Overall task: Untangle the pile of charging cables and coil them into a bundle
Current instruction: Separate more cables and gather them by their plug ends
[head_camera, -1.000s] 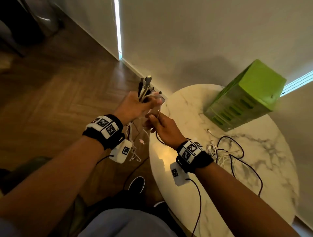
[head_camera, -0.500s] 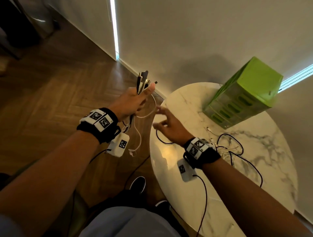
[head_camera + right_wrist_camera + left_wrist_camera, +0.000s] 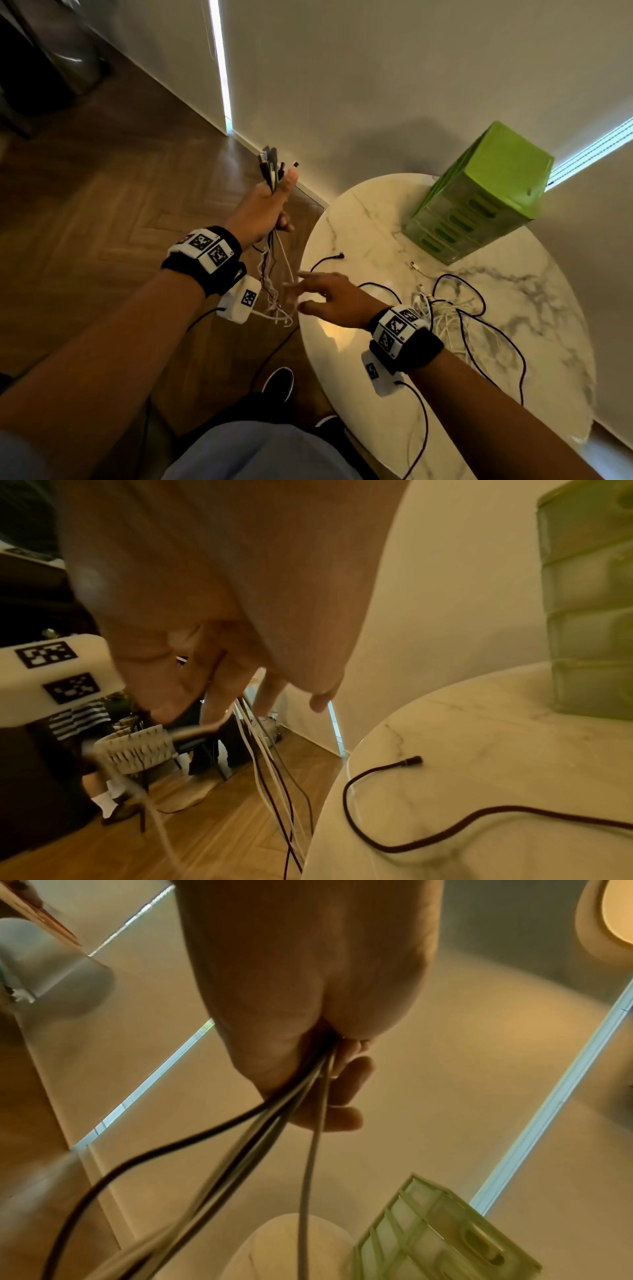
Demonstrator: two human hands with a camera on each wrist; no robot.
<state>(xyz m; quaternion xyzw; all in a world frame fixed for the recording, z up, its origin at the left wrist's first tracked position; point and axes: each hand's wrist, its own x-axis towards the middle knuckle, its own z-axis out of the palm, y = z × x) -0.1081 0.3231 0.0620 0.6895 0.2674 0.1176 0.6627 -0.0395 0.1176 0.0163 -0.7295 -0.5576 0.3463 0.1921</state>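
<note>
My left hand [image 3: 265, 209] is raised left of the round table and grips a bunch of black and white charging cables [image 3: 272, 168], plug ends sticking up above the thumb. Their loose lengths [image 3: 277, 291] hang down below the fist; the left wrist view shows the cables [image 3: 301, 1091] leaving the curled fingers. My right hand [image 3: 318, 294] hovers low at the table's left edge, fingers spread and straight among the hanging strands [image 3: 260, 739], gripping nothing I can see. More tangled cables [image 3: 452, 315] lie on the table behind my right wrist. A black cable end [image 3: 329, 258] lies apart near the edge.
The white marble table [image 3: 513, 377] carries a green slotted plastic crate [image 3: 479, 195] at its back, close to the wall. Wooden floor lies to the left, with my dark shoe [image 3: 279, 383] below the table edge. A woven chair [image 3: 137, 748] stands farther off.
My left hand lifted the cable bunch higher and farther away. My right hand let go near the plugs, opened, and dropped down to the hanging strands by the table edge.
</note>
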